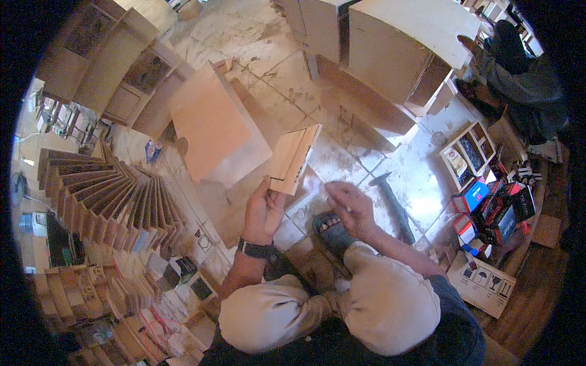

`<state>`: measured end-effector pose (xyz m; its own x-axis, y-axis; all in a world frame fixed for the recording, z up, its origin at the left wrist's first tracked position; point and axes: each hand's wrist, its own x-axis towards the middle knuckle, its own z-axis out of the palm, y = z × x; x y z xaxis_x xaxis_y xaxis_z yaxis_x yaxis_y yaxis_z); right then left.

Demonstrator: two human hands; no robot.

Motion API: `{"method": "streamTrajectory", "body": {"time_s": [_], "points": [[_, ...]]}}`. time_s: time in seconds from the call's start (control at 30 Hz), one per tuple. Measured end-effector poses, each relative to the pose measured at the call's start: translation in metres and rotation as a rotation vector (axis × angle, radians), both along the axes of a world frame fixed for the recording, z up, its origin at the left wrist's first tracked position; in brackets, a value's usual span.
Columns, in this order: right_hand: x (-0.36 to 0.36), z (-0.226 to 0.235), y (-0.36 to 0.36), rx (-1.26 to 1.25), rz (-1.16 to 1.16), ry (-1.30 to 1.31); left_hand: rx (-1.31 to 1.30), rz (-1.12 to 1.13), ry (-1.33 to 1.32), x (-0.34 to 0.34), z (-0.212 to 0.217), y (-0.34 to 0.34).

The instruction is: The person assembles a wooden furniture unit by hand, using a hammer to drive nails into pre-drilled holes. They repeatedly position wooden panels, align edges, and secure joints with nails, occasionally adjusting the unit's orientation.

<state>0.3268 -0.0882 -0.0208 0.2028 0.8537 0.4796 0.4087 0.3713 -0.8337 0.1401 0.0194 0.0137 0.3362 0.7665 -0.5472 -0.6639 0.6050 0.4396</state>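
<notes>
My left hand, with a dark band on its wrist, grips the lower end of a small flat wooden panel. The panel is tilted up in front of me, with a dark line along its face and a rough, dark-marked right edge. To the right of it, my right hand is raised with its fingers curled into a pinch, apart from the panel. What those fingers hold, if anything, is too small to make out. A hammer with a dark handle lies on the tiled floor just right of my right hand.
A light wooden box-like piece stands ahead. Cabinets rise at the far right, near another person. Rows of thin boards stand at left. A divided wooden tray, small boxes and a carton lie right.
</notes>
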Motion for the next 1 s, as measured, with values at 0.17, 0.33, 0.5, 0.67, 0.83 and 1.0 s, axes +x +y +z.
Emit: {"method": "streamTrajectory", "body": {"time_s": [0.17, 0.33, 0.5, 0.67, 0.83, 1.0], "points": [[-0.001, -0.003, 0.003, -0.037, 0.031, -0.047, 0.05, -0.076, -0.053, -0.004, -0.007, 0.002], [0.008, -0.007, -0.016, 0.049, 0.12, 0.055, 0.147, -0.05, 0.224, -0.009, -0.007, 0.001], [0.047, -0.024, -0.031, -0.352, -0.212, -0.122, 0.2, 0.006, 0.084, -0.023, -0.004, -0.009], [0.05, -0.053, -0.056, -0.541, -0.06, -0.423, 0.349, 0.016, 0.601, -0.043, -0.012, -0.015], [0.032, -0.078, -0.043, -0.633, -0.082, -0.66, 0.46, -0.054, 0.842, -0.051, -0.012, -0.025], [0.034, -0.054, -0.035, -0.448, -0.109, -0.972, 0.676, -0.172, 1.038, -0.055, -0.005, -0.031]]}}
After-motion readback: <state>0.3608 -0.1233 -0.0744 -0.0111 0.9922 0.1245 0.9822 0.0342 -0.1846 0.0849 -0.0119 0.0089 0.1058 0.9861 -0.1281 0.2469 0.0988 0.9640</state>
